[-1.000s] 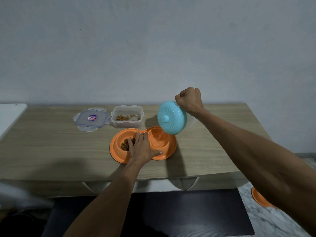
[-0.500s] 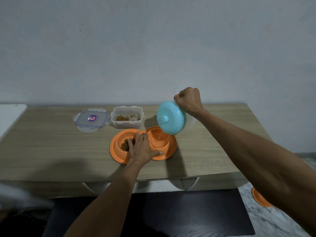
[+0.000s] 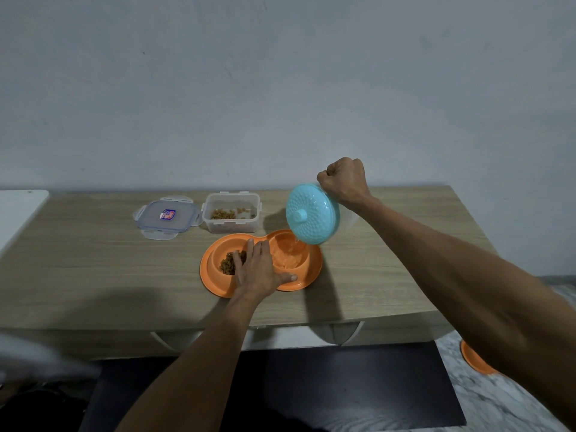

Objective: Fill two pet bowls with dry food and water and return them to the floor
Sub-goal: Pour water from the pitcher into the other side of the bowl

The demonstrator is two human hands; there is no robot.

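Observation:
An orange double pet bowl (image 3: 215,280) sits on the wooden table (image 3: 93,275). Its left cup holds brown dry food (image 3: 229,265); its right cup (image 3: 288,255) holds water. My left hand (image 3: 260,271) lies flat across the middle of the bowl, fingers spread. My right hand (image 3: 343,182) is clenched on the handle of a clear jug with a turquoise lid (image 3: 311,213), tipped steeply over the right cup. A thin stream of water (image 3: 296,243) falls from it into the cup.
A clear food container (image 3: 232,213) with some kibble stands behind the bowl, its lid (image 3: 166,218) lying to the left. A second orange bowl (image 3: 475,360) rests on the marble floor at the right, partly behind my arm. A dark mat (image 3: 343,385) lies under the table.
The jug has tipped a little further and the water level in the right cup has risen. My left hand has stayed in place on the bowl.

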